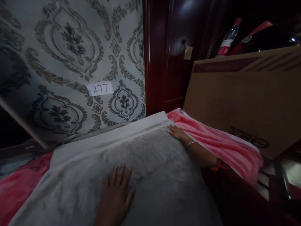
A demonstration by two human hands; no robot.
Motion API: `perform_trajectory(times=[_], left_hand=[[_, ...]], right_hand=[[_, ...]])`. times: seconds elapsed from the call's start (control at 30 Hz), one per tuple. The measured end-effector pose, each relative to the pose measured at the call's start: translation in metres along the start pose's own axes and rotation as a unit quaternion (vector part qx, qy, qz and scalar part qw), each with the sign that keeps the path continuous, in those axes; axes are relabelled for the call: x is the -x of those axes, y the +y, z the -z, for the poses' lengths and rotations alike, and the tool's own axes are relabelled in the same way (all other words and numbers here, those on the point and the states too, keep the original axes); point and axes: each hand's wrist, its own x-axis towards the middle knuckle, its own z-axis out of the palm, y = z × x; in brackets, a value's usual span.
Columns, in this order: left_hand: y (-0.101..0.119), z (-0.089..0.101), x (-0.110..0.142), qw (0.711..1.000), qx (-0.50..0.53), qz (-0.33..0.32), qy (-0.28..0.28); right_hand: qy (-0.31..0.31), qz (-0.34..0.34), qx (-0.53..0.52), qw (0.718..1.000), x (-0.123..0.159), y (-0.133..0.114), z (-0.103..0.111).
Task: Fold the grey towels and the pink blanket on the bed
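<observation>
A grey plush blanket (150, 169) with a white border (113, 135) along its far edge lies spread in front of me. My left hand (116, 193) rests flat on the grey middle with its fingers spread. Farther off, my right hand (177, 131) lies flat near the far right corner, fingers stretched out, and a thin bracelet (192, 142) circles that wrist. Neither hand holds anything. Pink cloth (211, 138) shows from beneath the blanket on the right, and more red-pink cloth (23, 179) shows at the left.
A patterned wall (70, 62) with a paper label (100, 88) reading 277 stands behind. Beside it is a dark red wooden door or cabinet (157, 56). To the right leans a large cardboard box (244, 100), with a red-capped bottle (228, 40) behind its top edge.
</observation>
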Motion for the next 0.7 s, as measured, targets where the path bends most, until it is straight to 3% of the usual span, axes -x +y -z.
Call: perform_trajectory(times=[0.1,0.17,0.27,0.37,0.47,0.57,0.7], left_hand=[[0.008,0.016,0.000,1.000,0.005,-0.002,-0.004],[0.012,0.025,0.000,1.000,0.007,0.000,-0.006],[0.020,0.034,0.001,1.000,0.001,0.011,-0.008],[0.028,0.039,0.001,1.000,-0.007,0.012,-0.006],[0.030,0.044,0.006,1.000,-0.017,0.019,-0.015],[0.017,0.053,0.024,0.996,-0.042,0.076,-0.021],[-0.024,0.070,0.073,0.973,-0.090,0.213,-0.024]], right_hand=[[-0.001,-0.007,0.002,1.000,0.017,-0.023,0.005],[0.005,0.026,0.002,1.000,0.042,-0.045,-0.001],[0.005,0.158,-0.002,0.987,0.097,-0.071,-0.021],[0.009,0.241,0.000,0.971,0.145,-0.069,-0.038],[0.036,0.146,0.006,0.989,0.165,-0.043,-0.045],[0.066,0.050,0.003,0.997,0.165,-0.021,-0.048],[0.092,0.037,-0.010,0.995,0.164,-0.017,-0.051]])
